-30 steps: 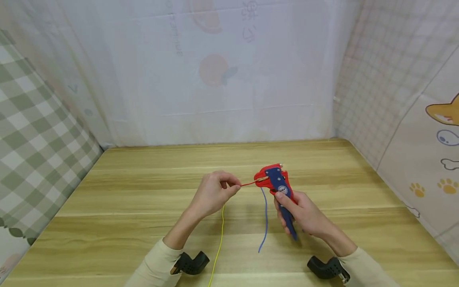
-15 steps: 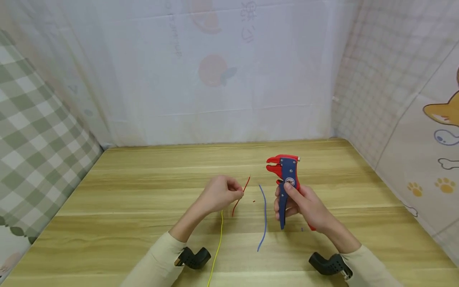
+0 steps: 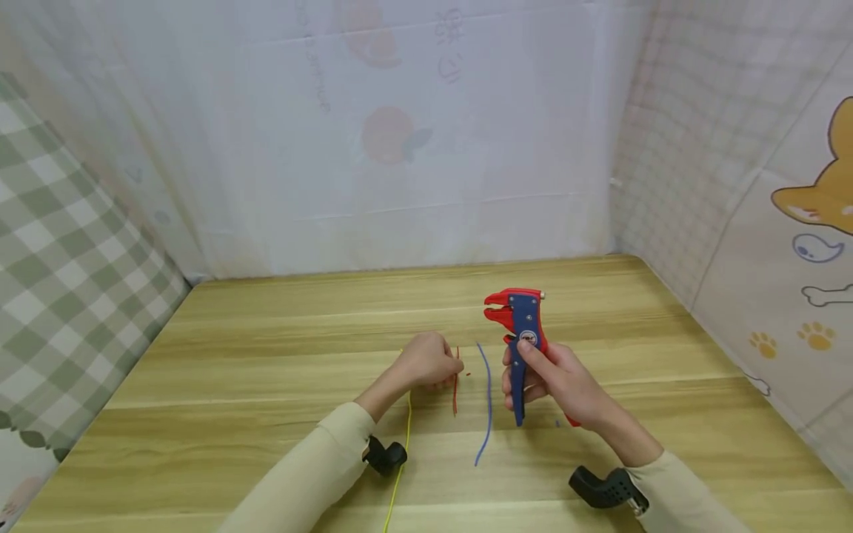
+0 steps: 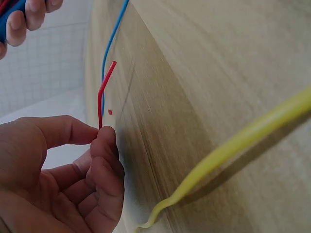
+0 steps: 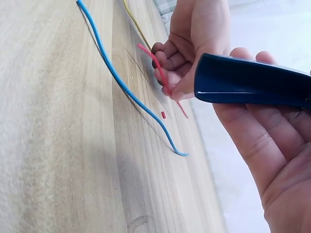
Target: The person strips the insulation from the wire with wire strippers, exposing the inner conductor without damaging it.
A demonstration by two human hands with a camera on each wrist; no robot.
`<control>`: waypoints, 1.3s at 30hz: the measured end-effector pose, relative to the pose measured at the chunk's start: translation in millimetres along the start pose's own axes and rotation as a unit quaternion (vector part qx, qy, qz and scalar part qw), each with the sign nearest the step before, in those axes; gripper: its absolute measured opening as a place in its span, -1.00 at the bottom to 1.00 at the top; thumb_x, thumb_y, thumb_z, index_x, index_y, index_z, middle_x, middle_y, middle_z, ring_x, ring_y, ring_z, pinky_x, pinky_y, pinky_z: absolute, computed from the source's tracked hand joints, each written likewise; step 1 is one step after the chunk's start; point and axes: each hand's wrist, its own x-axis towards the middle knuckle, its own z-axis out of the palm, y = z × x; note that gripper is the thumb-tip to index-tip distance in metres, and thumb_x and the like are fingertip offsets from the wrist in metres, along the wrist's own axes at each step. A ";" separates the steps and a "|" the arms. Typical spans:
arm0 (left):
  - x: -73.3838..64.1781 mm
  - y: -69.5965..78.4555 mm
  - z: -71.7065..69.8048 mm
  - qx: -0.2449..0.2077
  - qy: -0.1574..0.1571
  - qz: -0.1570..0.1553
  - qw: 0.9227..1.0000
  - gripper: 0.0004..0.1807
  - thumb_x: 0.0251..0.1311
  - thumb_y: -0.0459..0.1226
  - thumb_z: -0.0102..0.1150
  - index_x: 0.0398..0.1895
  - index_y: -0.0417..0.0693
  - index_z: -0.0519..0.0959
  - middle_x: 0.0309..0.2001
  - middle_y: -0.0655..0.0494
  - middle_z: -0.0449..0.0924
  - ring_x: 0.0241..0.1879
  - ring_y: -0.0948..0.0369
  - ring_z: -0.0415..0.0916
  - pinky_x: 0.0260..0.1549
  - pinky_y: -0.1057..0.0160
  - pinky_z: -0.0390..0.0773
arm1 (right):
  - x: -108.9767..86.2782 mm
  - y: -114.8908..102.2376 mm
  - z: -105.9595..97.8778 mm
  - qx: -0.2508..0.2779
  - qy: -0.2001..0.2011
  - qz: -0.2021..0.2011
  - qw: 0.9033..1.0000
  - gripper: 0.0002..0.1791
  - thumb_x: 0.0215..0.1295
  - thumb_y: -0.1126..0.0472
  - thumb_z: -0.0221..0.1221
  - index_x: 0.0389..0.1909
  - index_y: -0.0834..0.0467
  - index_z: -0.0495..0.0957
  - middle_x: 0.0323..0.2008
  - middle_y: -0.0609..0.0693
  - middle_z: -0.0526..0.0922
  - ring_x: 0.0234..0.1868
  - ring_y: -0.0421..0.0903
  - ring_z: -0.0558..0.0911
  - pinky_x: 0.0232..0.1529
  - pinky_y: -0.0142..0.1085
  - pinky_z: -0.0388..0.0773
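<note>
While a checked cloth (image 3: 87, 259) covers the far L side, the yellow wire (image 4: 238, 141) lies on the wooden table (image 3: 266, 333) and passes under the L forearm. Next is the L hand (image 3: 426, 361): its thumb & index are together, clamped on the red wire (image 4: 100, 102), w/ one end standing out at each side of the pinch. This wire is close to the table; if it touches, I cannot tell. A short red bit (image 5: 164, 115) lies btwn the L hand and the blue wire (image 5: 121, 85), which lies curved on the table. Then comes the tool (image 3: 524, 318), red & blue, its red jaws pointing L and standing apart. The R hand (image 3: 556, 381) has its fingers wrapped around the handle, thumb by the round label. Below this hand is a tiny blue bit (image 3: 557, 423). Far R, a pale cloth (image 3: 746, 289) w/ paw prints hangs.
</note>
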 end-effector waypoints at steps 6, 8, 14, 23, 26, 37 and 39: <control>4.6 -1.0 -0.2 0.006 -0.008 -0.010 1.000 -0.56 0.31 -0.32 0.20 -0.80 -0.11 0.57 -0.80 0.20 0.47 -0.78 0.30 0.40 -0.75 0.39 0.39 | 0.5 0.7 -0.8 0.008 -0.013 0.007 1.000 -0.62 0.78 0.10 -0.23 0.01 0.32 0.42 -0.32 -0.01 0.75 -0.33 -0.05 0.83 -0.20 -0.09 0.80; 6.0 -1.5 -0.1 0.006 -0.010 -0.012 1.000 -0.55 0.32 -0.33 0.19 -0.80 -0.11 0.56 -0.80 0.19 0.46 -0.78 0.30 0.39 -0.75 0.39 0.39 | 0.3 1.1 -0.9 0.009 -0.015 0.008 1.000 -0.62 0.78 0.10 -0.24 0.01 0.32 0.42 -0.32 -0.01 0.75 -0.32 -0.04 0.83 -0.19 -0.09 0.80; 8.7 -1.5 1.4 0.023 -0.009 -0.013 1.000 -0.52 0.32 -0.31 0.18 -0.84 -0.07 0.53 -0.83 0.19 0.42 -0.79 0.28 0.36 -0.74 0.38 0.38 | 0.2 1.3 0.3 0.008 -0.015 0.017 1.000 -0.61 0.78 0.08 -0.23 0.01 0.31 0.42 -0.32 -0.01 0.76 -0.32 -0.05 0.83 -0.18 -0.11 0.80; 40.9 -26.8 19.5 0.090 0.006 -0.006 0.996 -0.53 0.14 -0.24 0.16 -0.91 0.11 0.32 -0.87 0.19 0.40 -0.85 0.25 0.39 -0.78 0.29 0.35 | -0.1 2.8 0.4 0.013 -0.023 0.020 0.999 -0.61 0.78 0.06 -0.25 0.03 0.28 0.43 -0.30 -0.02 0.76 -0.31 -0.05 0.84 -0.16 -0.11 0.80; 56.2 -41.1 27.0 0.110 0.011 -0.001 0.994 -0.52 0.13 -0.19 0.18 -0.92 0.14 0.30 -0.88 0.24 0.34 -0.86 0.27 0.32 -0.81 0.29 0.25 | 0.1 2.7 0.1 0.012 -0.025 0.017 0.999 -0.60 0.78 0.06 -0.26 0.03 0.28 0.43 -0.30 -0.02 0.76 -0.31 -0.05 0.84 -0.17 -0.11 0.80; 61.5 -41.3 29.3 0.144 0.019 0.024 0.989 -0.50 0.13 -0.19 0.21 -0.91 0.17 0.26 -0.84 0.33 0.06 -0.78 0.32 0.06 -0.74 0.30 0.04 | 0.0 2.9 0.7 0.015 -0.026 0.016 0.999 -0.59 0.78 0.06 -0.26 0.01 0.29 0.43 -0.31 0.01 0.75 -0.32 -0.06 0.84 -0.18 -0.10 0.80; 59.8 -39.4 29.7 0.148 0.023 0.029 0.988 -0.51 0.14 -0.20 0.21 -0.89 0.16 0.27 -0.83 0.32 0.08 -0.77 0.31 0.09 -0.73 0.30 0.06 | -0.2 2.9 0.6 0.015 -0.026 0.016 0.999 -0.59 0.78 0.06 -0.26 0.01 0.29 0.43 -0.31 0.01 0.75 -0.32 -0.06 0.84 -0.18 -0.09 0.80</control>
